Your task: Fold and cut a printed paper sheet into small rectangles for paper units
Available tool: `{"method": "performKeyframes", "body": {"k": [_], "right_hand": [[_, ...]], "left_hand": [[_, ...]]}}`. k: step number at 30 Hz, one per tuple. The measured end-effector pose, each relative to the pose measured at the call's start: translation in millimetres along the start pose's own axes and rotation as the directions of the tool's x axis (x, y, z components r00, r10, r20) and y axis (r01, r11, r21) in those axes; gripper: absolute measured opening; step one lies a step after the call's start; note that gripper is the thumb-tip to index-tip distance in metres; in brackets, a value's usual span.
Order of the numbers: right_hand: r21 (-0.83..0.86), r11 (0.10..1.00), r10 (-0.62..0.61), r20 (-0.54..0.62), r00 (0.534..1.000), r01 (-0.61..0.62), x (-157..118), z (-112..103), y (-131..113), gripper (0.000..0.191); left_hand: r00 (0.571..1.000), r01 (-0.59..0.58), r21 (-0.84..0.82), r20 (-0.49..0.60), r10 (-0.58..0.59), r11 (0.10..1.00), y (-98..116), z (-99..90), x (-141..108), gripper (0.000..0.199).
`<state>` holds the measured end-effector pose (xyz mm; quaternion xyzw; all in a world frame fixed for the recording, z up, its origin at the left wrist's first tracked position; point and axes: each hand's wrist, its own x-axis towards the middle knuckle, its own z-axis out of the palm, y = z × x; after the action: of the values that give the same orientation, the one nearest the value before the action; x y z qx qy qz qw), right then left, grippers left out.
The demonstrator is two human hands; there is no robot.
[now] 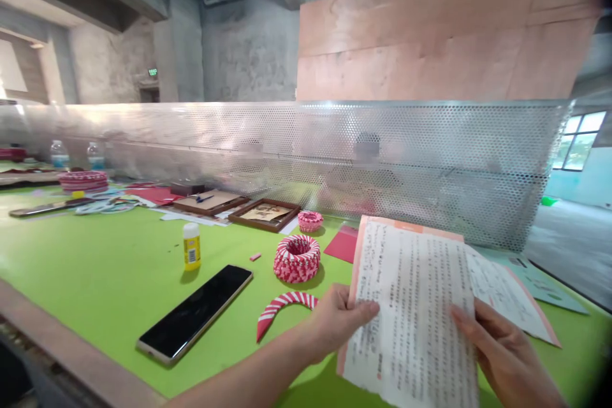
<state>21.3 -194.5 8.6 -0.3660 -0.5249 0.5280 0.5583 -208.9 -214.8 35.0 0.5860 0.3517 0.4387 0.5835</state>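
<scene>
A printed paper sheet (421,306) with a pink border and a ragged lower edge is held up over the green table. My left hand (342,315) pinches its left edge, thumb on the front. On the right edge, my right hand (502,344) grips the same sheet, thumb also in front. Left of the sheet lies a curved strip of folded red-and-white paper (282,306), partly hidden by my left wrist. Behind that strip stands a round ring of folded red-and-white paper (296,258), with a smaller pink ring (310,221) farther back.
A phone (196,312) and a yellow glue stick (192,247) are on the left of the green table (119,306). Wooden frames (265,213), a red paper (342,242) and another printed sheet (507,293) lie around. A perforated metal screen (268,153) borders the far side.
</scene>
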Motion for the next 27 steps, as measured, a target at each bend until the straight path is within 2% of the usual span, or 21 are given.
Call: {"method": "performKeyframes", "body": {"k": [3,6,9,15,21,24,27], "right_hand": [[-0.055,0.998,0.020,0.032,0.999,-0.018,-1.3,-0.4,1.5,0.030],[-0.189,0.982,-0.003,-0.015,1.000,0.000,-1.1,1.3,-2.4,0.019],[-0.253,0.968,-0.012,-0.052,0.999,-0.001,0.1,1.1,-3.9,0.017],[-0.164,0.986,0.003,-0.139,0.990,-0.026,-2.3,2.5,5.0,0.022],[-0.157,0.982,0.100,-0.030,0.995,-0.103,-2.9,6.2,2.4,0.016],[-0.183,0.976,0.114,-0.033,0.993,-0.118,-3.5,7.4,-0.4,0.017],[-0.208,0.973,0.097,-0.043,0.994,-0.104,-6.0,12.0,-3.8,0.020]], "left_hand": [[0.999,-0.007,0.024,-0.038,0.007,1.000,-1.8,3.0,-2.3,0.036],[0.998,-0.012,0.059,-0.064,0.016,0.998,-3.6,4.2,-3.1,0.037],[0.999,-0.002,0.022,-0.037,0.003,1.000,-6.0,5.2,-3.5,0.038],[0.997,0.011,-0.051,-0.075,-0.015,0.999,-10.0,4.4,-2.5,0.036],[0.999,0.005,-0.125,-0.031,-0.009,0.992,-5.1,2.9,-4.3,0.032],[0.996,-0.020,-0.170,-0.089,0.005,0.985,-0.3,1.7,-4.0,0.029],[0.978,-0.019,-0.143,-0.206,-0.011,0.990,3.0,-0.3,-1.9,0.025]]}}
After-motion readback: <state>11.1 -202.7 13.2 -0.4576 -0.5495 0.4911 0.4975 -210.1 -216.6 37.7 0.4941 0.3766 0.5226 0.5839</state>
